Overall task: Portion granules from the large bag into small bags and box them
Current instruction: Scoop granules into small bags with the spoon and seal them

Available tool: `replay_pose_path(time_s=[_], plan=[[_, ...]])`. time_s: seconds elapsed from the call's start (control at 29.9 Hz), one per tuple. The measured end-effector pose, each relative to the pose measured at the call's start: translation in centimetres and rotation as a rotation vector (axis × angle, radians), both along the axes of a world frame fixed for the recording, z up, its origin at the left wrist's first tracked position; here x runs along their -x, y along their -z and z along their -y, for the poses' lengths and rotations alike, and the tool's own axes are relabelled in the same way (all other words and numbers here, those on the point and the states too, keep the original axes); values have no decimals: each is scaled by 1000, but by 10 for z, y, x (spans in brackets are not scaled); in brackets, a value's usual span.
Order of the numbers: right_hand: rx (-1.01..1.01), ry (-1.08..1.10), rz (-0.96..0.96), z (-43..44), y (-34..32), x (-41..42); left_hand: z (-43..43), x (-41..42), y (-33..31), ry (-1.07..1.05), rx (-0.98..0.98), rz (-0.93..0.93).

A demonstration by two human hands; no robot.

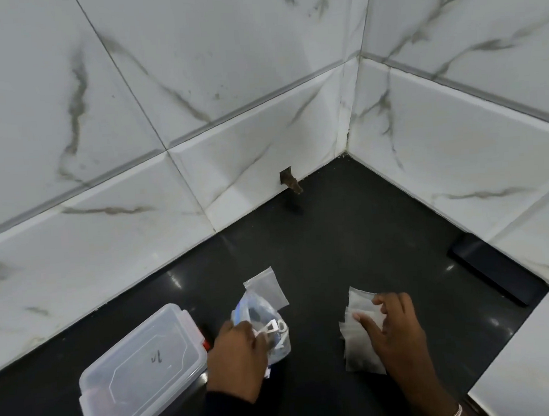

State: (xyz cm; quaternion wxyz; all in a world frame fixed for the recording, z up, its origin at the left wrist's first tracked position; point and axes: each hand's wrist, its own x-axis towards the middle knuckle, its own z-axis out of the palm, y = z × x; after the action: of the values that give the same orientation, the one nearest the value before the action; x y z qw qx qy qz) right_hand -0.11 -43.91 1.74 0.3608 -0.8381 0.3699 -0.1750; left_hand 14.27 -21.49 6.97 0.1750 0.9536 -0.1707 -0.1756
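Head view: at a black worktop (348, 235) set in a tiled corner, a person readies the next small bag for filling. The left hand (237, 358) has its fingers curled round the near side of the large bag (267, 320), which it holds propped on the worktop with its mouth facing away. The right hand (397, 325) is spread and relaxed. Its fingertips rest on a loose stack of small bags (360, 341), and it grips nothing that can be made out. One more small bag (266, 287) lies flat and seemingly empty just beyond the large bag, touching or overlapping it. The box (141, 370) stands to the left with its lid on, near the left hand but apart from it.

The step in hand appears to be peeling one small bag off the stack. It would go best with a fingertip sliding the top bag clear of the rest, so that only one comes away. The left hand should meanwhile keep the large bag's mouth raised so nothing spills. The box lid will need to come off before any bag goes in.

Whether granules remain in the large bag cannot be told through the printed film.
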Motion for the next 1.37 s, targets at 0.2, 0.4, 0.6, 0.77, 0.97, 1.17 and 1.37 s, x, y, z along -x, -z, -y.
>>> replay_pose_path(time_s=[0.2,0.4,0.6,0.77,0.97,1.17,1.37], plan=[[-27,-313,-55,-39,-10,-100,-48,12,-6,-188,35,-98],[-133,-388,-341,-56,35,-192,-68,26,-17,-93,34,-55],[-50,-577,-478,-58,34,-221,-84,34,-7,70,57,-39],[-182,-573,-286,-56,8,-192,-86,33,0,-54,197,-73],[-366,-545,43,-79,-68,-102,-86,43,-1,-152,118,23],[-143,-641,43,-119,-64,-34,-71,65,-16,-398,398,-122],[-118,-650,143,-147,-43,-18,-63,66,3,-468,552,-200]])
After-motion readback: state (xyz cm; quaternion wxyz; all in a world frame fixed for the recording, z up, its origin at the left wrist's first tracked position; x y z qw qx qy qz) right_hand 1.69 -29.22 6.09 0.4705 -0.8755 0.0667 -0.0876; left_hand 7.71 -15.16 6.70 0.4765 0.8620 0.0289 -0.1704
